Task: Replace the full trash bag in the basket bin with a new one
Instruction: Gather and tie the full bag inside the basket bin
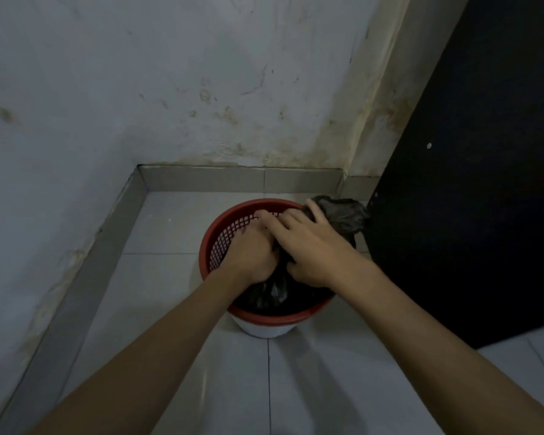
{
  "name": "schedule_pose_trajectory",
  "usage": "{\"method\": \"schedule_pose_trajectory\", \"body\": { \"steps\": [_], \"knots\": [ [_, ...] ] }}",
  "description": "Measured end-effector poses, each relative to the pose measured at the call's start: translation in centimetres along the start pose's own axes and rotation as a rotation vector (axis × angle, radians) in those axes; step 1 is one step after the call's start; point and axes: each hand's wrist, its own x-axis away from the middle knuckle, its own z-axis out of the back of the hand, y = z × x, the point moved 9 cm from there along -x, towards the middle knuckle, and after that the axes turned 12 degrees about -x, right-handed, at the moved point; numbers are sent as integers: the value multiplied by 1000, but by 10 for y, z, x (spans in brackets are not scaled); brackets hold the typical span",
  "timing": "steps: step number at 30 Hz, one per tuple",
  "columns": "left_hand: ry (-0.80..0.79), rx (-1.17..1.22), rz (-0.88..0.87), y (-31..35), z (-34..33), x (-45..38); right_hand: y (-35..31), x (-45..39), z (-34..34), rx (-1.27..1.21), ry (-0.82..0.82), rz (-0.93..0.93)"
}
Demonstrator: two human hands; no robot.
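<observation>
Presently, a black trash bag (274, 290) is held inside the red basket bin (220, 237), set in a floor corner. Bag plastic is gripped by the left hand (252, 255); the right hand (308, 246) is laid flat, fingers extended, over it, probably for spreading across the rim.

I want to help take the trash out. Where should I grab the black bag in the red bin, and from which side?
Probably grab the bag by its loose, bunched top near the middle of the bin, coming straight down from above. The mesh wall surrounds the rest, so only the top is open. Both hands, left and right, are already on the plastic there. Gather it with your fingers, then lift.
</observation>
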Motion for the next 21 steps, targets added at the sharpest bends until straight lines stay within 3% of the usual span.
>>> {"method": "schedule_pose_trajectory", "body": {
  "steps": [4,10,16,21],
  "knots": [
    [-11,-105,-20,-5,2,0,22,2,-2,87,87,-105],
    [43,-151,-91,-1,9,1,34,5,-7,-99,-42,-168],
    [130,-35,-123,-1,20,10,47,2,-7,-660,46,-258],
    [224,78,-85,-11,33,32,49,2,-10,-903,72,-308]
  ]
}}
